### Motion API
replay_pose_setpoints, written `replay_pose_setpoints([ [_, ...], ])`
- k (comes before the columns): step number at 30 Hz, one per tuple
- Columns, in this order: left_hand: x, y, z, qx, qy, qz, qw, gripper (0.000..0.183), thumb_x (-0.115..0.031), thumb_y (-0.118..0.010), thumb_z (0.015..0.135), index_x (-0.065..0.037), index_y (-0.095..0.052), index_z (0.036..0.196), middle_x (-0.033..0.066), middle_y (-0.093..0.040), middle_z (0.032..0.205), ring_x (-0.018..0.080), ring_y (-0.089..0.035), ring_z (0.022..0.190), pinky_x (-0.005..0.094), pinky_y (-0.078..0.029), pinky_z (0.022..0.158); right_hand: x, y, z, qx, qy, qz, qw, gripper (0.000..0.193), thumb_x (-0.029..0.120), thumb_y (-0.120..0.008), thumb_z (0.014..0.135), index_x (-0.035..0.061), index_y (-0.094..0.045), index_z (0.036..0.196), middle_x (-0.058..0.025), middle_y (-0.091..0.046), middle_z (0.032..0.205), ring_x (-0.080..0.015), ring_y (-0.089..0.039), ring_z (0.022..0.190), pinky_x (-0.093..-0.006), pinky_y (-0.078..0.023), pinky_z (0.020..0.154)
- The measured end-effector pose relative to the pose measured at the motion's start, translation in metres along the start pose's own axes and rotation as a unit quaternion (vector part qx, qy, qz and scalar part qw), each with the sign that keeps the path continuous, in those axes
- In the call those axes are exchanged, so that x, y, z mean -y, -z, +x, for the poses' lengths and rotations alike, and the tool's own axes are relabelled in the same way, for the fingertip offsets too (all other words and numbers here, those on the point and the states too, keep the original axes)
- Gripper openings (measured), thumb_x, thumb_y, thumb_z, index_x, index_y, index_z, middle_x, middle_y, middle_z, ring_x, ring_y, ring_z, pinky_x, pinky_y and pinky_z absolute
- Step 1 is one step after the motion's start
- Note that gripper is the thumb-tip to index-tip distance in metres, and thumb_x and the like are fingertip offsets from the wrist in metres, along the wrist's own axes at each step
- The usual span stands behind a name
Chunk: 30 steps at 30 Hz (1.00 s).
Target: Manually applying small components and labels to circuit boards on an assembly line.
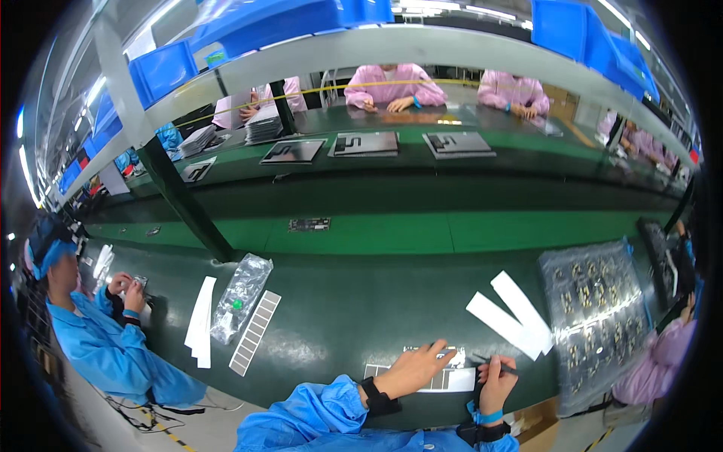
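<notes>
My left hand [416, 371] reaches over a strip of grey labels on white backing [458, 380], its fingers stretched toward a small circuit board [450, 357] just beyond. The hand hides most of the board and part of the strip. Whether the fingertips touch the board cannot be made out. My right hand [495, 387] is closed around dark tweezers [482, 358], whose tip points left toward the board. Dark bands circle both my wrists, and a blue band is on the right one.
To the left lie another label strip [254, 334], a clear plastic bag [241, 298] and white paper strips [200, 322]. More white strips [510, 314] and a bubble-wrapped tray of parts [599, 316] are at right. One board [309, 224] sits on the green belt [392, 232]. A co-worker [113, 339] sits left.
</notes>
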<state>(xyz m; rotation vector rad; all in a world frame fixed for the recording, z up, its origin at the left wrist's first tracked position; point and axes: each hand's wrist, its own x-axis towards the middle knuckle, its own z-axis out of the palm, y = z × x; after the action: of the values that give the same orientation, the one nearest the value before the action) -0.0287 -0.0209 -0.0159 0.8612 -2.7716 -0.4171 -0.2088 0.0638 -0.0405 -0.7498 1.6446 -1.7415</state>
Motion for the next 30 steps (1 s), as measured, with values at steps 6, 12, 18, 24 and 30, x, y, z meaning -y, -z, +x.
replay_pose_setpoints([
  [6,0.002,-0.008,-0.006,-0.019,0.003,-0.015,1.000,0.055,-0.003,-0.054,0.079,-0.006,-0.046,0.133,0.0130,-0.046,0.120,0.0292,-0.060,0.093,0.0389,-0.056,0.061,-0.006,0.015,-0.004,-0.013,0.017,-0.048,0.999,0.016,0.018,-0.054,0.096,0.0031,-0.051,0.093,-0.0061,-0.060,0.069,-0.0055,-0.049,0.051,-0.0180,-0.038,0.046],
  [12,-0.002,0.002,-0.005,0.001,-0.015,-0.003,1.000,0.057,0.002,-0.059,0.072,-0.004,-0.050,0.128,0.0171,-0.037,0.141,0.0299,-0.062,0.092,0.0365,-0.058,0.065,0.001,0.024,-0.012,0.024,0.011,-0.063,0.998,0.016,0.013,-0.059,0.093,0.0013,-0.051,0.100,-0.0096,-0.064,0.076,-0.0076,-0.053,0.056,-0.0201,-0.043,0.049],
  [18,-0.009,0.023,-0.026,0.057,-0.088,-0.017,0.994,0.047,-0.009,-0.053,0.079,-0.007,-0.053,0.125,0.0073,-0.046,0.140,0.0235,-0.061,0.094,0.0315,-0.057,0.066,0.005,0.027,-0.029,0.050,-0.029,-0.028,0.998,0.018,0.006,-0.063,0.089,-0.0004,-0.056,0.104,-0.0080,-0.065,0.080,-0.0093,-0.059,0.066,-0.0215,-0.048,0.056],
  [24,-0.007,0.031,-0.023,0.099,-0.109,-0.018,0.989,0.041,-0.011,-0.058,0.078,-0.010,-0.060,0.119,0.0023,-0.052,0.134,0.0178,-0.060,0.086,0.0299,-0.054,0.064,0.009,0.029,-0.033,0.107,-0.013,-0.049,0.993,0.014,0.005,-0.067,0.086,-0.0009,-0.064,0.098,-0.0041,-0.064,0.078,-0.0073,-0.059,0.067,-0.0207,-0.045,0.057],
  [30,-0.004,0.022,-0.020,0.090,-0.116,-0.053,0.988,0.040,-0.009,-0.063,0.078,-0.012,-0.061,0.118,-0.0019,-0.053,0.135,0.0162,-0.059,0.081,0.0285,-0.054,0.065,0.010,0.031,-0.035,0.148,0.059,-0.134,0.978,0.011,0.006,-0.068,0.084,-0.0005,-0.065,0.093,-0.0043,-0.064,0.073,-0.0063,-0.056,0.061,-0.0210,-0.043,0.054],
])
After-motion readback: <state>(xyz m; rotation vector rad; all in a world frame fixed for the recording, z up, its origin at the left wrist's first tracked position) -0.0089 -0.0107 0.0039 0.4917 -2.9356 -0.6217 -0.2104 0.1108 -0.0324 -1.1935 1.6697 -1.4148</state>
